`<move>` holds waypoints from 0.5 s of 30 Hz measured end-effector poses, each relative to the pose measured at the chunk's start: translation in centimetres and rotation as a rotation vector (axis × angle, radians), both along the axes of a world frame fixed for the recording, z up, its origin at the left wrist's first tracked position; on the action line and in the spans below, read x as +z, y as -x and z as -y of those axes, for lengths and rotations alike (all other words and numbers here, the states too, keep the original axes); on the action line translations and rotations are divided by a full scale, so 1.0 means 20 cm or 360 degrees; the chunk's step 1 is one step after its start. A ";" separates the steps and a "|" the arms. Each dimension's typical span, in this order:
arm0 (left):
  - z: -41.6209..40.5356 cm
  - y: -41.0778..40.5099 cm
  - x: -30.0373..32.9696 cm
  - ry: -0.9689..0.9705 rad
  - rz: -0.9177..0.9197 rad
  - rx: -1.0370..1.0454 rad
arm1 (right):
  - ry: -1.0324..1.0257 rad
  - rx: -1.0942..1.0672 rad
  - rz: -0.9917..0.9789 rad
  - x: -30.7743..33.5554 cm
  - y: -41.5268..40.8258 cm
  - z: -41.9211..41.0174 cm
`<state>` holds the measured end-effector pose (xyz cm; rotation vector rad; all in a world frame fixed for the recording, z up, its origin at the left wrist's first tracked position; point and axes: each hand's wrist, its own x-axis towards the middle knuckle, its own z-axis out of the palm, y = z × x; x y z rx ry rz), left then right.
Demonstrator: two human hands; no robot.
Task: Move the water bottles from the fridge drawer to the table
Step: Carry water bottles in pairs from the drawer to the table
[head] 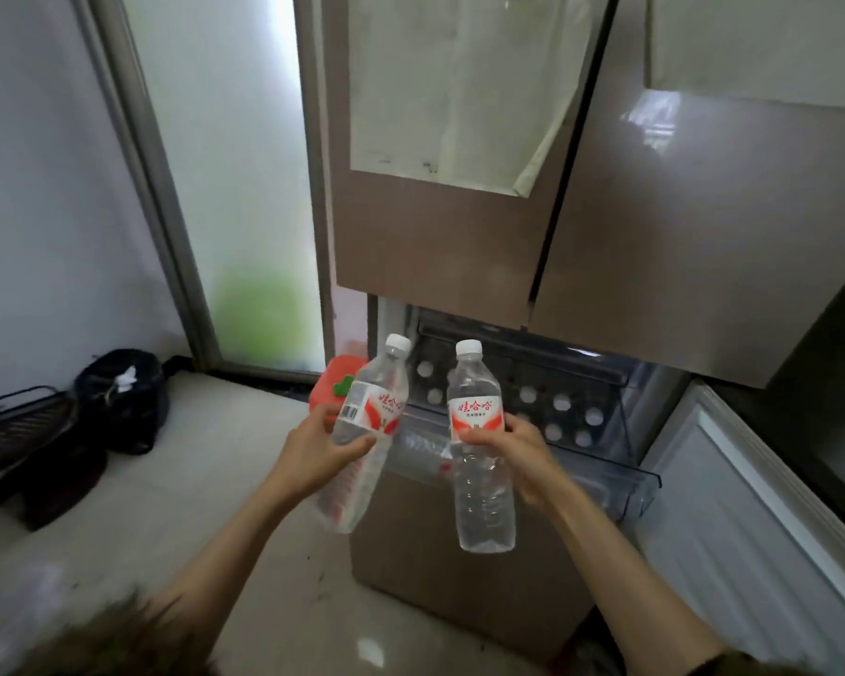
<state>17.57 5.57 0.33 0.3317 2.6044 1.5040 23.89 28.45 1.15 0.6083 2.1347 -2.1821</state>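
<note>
Clear plastic, red labels: left hand [313,448] fingers wrapped around tilted left bottle [368,431]; right hand [518,456] fingers wrapped around upright right bottle [479,451]. Both held mid-frame, above open fridge drawer [620,473]; more bottle caps [562,402] visible inside.

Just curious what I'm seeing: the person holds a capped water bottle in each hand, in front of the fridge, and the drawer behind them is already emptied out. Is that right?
Not quite. The drawer is not emptied: the head view shows white caps of more bottles standing in it. The rest holds: the left hand and right hand each grip a capped bottle, the left bottle and the right bottle, before the fridge.
</note>
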 end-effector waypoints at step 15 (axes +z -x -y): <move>1.61 -0.42 -0.09 -0.0955 0.0406 0.1177 | -0.0147 0.0857 -0.0187 0.03 0.28 1.61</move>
